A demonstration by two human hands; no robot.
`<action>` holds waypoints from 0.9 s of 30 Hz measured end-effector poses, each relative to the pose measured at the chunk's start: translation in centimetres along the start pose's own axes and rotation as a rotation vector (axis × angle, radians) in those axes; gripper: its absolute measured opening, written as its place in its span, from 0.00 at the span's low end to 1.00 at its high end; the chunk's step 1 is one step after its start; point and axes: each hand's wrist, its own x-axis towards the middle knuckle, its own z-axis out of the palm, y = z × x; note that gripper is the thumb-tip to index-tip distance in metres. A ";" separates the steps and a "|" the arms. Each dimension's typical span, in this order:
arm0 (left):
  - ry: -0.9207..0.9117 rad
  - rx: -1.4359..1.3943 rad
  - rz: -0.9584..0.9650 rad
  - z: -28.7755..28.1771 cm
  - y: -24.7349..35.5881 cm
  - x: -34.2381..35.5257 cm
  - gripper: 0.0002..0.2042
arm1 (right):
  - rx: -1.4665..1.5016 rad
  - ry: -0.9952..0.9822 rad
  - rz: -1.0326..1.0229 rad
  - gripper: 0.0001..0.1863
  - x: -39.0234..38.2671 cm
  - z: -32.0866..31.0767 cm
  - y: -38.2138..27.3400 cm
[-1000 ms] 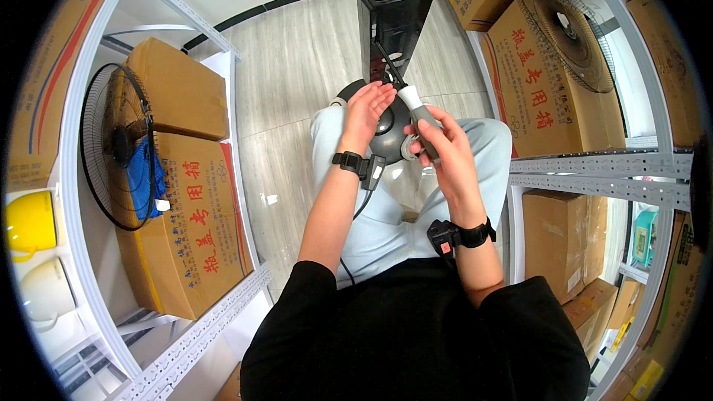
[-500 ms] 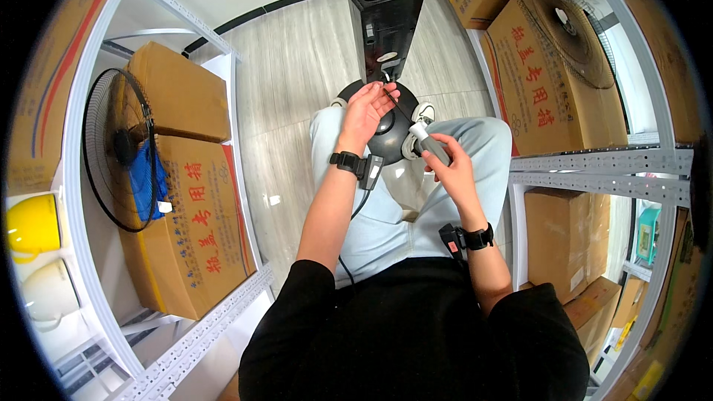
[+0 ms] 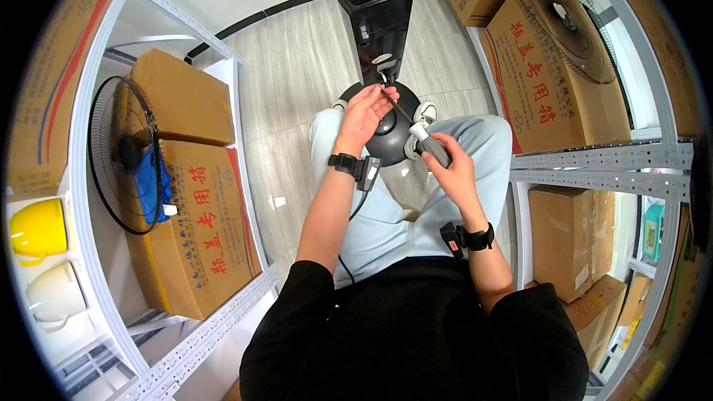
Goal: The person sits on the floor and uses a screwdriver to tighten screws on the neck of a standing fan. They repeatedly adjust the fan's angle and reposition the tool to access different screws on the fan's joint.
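Screwdriver [image 3: 422,139] work filled the middle of the head view: the tool had a grey handle with a white collar and a thin dark shaft that slanted up and to the left toward the black fan column [image 3: 376,18]. The right hand [image 3: 450,171] was wrapped tight around the grey handle, its fingers clamped on it, just above the person's right knee. The shaft's tip met the lower end of the column, where a small pale fitting showed. The left hand [image 3: 362,113] reached forward to that same spot, its fingertips pinched together at the tip of the shaft; whether they held a screw or only steadied the tip could not be told, since the spot was too small.

Below the column sat the round black fan base [image 3: 388,134], lying between the person's knees in light blue jeans. Each wrist carried a black band with a small black device on it.

A white metal shelf rack [image 3: 230,126] stood on the person's left, holding 2 brown cardboard boxes [image 3: 197,230] and a black wire fan guard [image 3: 119,156] with a blue bag hanging at its centre. At the far left edge, a yellow pot [image 3: 37,230] stood beside a cream pot [image 3: 53,295]. On the person's right, a grey slotted shelf beam [image 3: 594,167] ran across further brown boxes, and a second fan grille [image 3: 568,18] leaned on the topmost one.
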 end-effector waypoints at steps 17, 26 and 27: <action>-0.120 0.242 0.250 15.2 11.8 -3.3 0.11 | 0.083 0.307 -0.382 0.19 -1.9 -1.7 -11.9; -0.010 0.046 0.331 17.3 11.5 -2.8 0.12 | -0.016 0.402 -0.461 0.18 -1.3 -2.8 -14.5; -0.022 0.034 0.322 17.4 11.5 -2.7 0.12 | -0.030 0.419 -0.476 0.18 -1.3 -2.7 -14.6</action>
